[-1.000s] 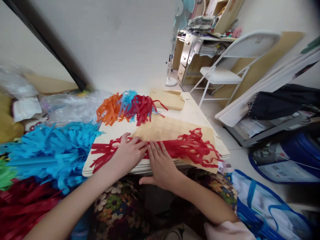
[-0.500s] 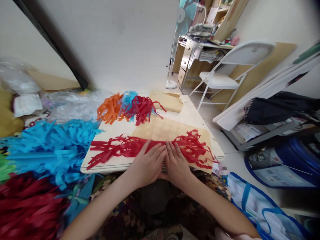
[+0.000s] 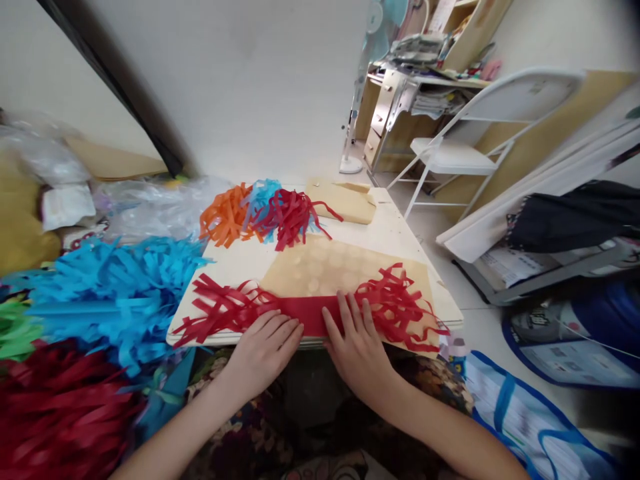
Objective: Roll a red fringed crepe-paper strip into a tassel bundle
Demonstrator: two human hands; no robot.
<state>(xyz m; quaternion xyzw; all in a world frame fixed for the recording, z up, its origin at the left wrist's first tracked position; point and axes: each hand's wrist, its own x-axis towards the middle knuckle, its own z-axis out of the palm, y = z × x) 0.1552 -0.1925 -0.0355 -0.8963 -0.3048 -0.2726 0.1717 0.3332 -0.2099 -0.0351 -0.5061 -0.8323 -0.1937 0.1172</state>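
Beside a pale wall, a white table (image 3: 387, 230) takes up the middle of the view; to its left spreads a heap of blue fringed paper (image 3: 115, 287), with a smaller heap of dark red fringed paper (image 3: 60, 407) nearer the viewer; at the far right stands a blue and grey container (image 3: 595, 327). On the table lies a brown sheet (image 3: 320, 267), and along the table's near edge, partly over that sheet, stretches a red paper (image 3: 313, 313), its middle plain and flat, its two ends cut into loose strips; the left end reaches past the sheet onto the white tabletop, the right end lies mostly on the brown. The right hand (image 3: 357, 353) is laid wide, palm down, its fingers parted and resting on the plain middle just short of the right-hand strips; the left hand (image 3: 267, 350), also palm down, keeps its fingers long and nearly together, their tips on the red paper near where the left strips begin; neither grips anything, and the left thumb is hidden. Behind the sheet sit orange, blue and crimson tassels (image 3: 290, 217); on the container is a pale label (image 3: 560, 363), its print too blurred to read.
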